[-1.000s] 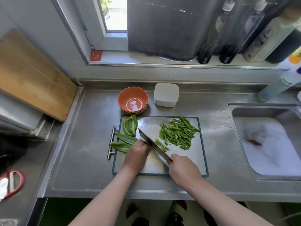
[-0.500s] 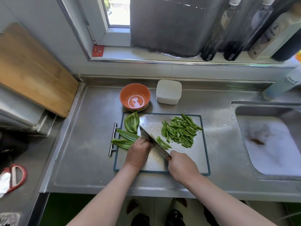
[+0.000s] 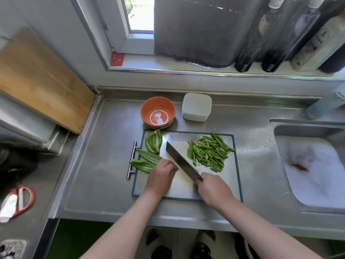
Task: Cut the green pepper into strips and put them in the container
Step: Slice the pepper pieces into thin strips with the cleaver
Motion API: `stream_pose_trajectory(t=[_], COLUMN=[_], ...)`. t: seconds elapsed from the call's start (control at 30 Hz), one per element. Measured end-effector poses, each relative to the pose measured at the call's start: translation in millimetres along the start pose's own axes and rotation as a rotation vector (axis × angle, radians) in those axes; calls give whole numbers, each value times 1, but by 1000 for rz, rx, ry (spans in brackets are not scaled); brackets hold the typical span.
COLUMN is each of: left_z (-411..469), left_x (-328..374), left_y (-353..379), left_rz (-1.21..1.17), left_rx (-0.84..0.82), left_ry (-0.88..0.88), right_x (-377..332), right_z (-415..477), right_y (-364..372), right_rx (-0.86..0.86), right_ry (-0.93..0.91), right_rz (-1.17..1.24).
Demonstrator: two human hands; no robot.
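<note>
Pepper and knife [image 3: 182,161] on the cutting board [image 3: 230,184].
My right hand [image 3: 212,189] grips the knife handle. My left hand [image 3: 160,176] sits curled against the blade, and I cannot tell what is under it. Strips [image 3: 209,152] lie right of the blade, uncut pieces [image 3: 153,143] lie left, and the container [image 3: 196,107] sits behind on the counter [image 3: 104,165].

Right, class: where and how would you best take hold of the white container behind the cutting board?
Probably from above, fingers and thumb across its side walls: the white container is low, square, sits flat, and stands apart from the orange bowl.
</note>
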State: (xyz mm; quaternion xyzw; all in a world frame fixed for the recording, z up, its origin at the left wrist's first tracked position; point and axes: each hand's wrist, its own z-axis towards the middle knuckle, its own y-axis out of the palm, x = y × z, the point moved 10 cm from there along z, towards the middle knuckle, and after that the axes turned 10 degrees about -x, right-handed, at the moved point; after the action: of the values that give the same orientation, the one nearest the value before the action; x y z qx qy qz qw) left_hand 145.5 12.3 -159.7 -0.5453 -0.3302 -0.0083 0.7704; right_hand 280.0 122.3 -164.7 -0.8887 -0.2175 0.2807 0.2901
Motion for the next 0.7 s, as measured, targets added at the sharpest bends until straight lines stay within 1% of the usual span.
stream_pose_trajectory(t=[0.1, 0.2, 0.3, 0.33, 0.4, 0.43, 0.5, 0.57, 0.63, 0.67, 0.7], left_z=[-2, 2, 13, 17, 26, 28, 29, 26, 26, 29, 34], left_x=[-4, -7, -15, -16, -14, -16, -28, -48, -63, -66, -62], left_y=[2, 5, 18, 23, 26, 21, -1, -33, -72, -88, -99], left_rz=[-18, -50, -159, -208, -276, -302, -388, -480, -469, -431, -401], left_rx=[-14, -54, -153, -200, -282, -290, -233, -103, 48, 91, 97], left_ry=[-73, -224, -422, -463, -481, -489, -561, -662, -711, -709, -689], right_x=[2, 1, 3, 4, 7, 9, 13, 15, 12, 10, 7], right_z=[2, 2, -6, -10, -14, -15, -18, -22, -26, -28, -30], right_y=[-8, -16, -36, -45, -62, -70, -83, -93, -98, -99, -100], right_rx=[16, 24, 92, 123, 177, 197, 235, 272, 294, 305, 321], right_ry=[-16, -50, -92, -106, -128, -137, -150, -172, -210, -234, -256], right_rz=[-14, 3, -18, -20, -46, -74, -151, -247, -359, -416, -466])
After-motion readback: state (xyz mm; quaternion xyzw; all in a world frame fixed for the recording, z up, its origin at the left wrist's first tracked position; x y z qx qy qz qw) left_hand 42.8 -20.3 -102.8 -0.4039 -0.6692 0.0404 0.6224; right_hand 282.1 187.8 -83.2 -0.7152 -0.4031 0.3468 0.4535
